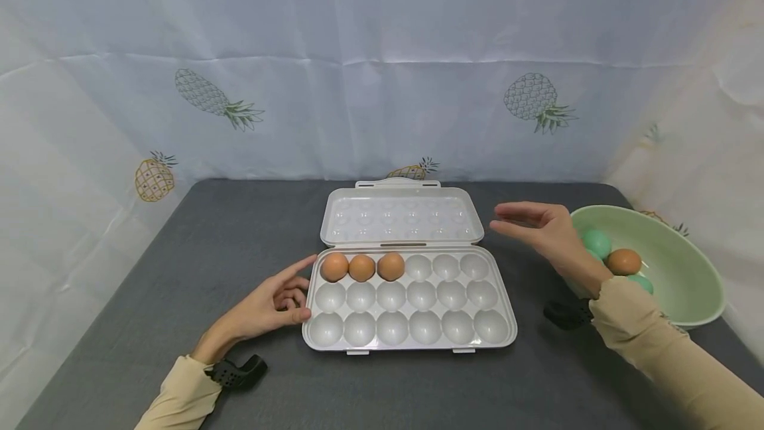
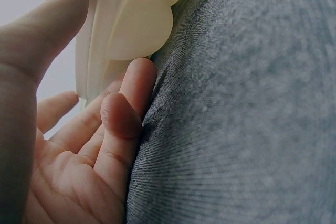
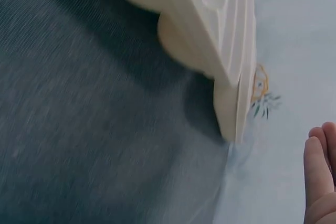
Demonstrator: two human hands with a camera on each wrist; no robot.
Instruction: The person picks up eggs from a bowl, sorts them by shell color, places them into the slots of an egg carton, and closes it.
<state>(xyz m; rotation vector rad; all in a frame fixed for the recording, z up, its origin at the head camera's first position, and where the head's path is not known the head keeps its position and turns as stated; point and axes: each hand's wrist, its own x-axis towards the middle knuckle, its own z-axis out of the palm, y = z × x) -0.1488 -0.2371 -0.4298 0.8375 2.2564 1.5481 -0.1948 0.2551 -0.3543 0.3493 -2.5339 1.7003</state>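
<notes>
The left hand (image 1: 271, 307) is bracing the egg tray (image 1: 501, 324), fingers resting against its edge. The right hand (image 1: 546, 231), spread and empty, is hovering between tray and bowl (image 1: 692, 271); judged next: gripping another egg (image 1: 623, 261) gently.

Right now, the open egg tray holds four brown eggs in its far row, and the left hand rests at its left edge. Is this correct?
Not quite: the head view shows three brown eggs in the far row of the egg tray, not four. The left hand does rest at its left edge.
</notes>
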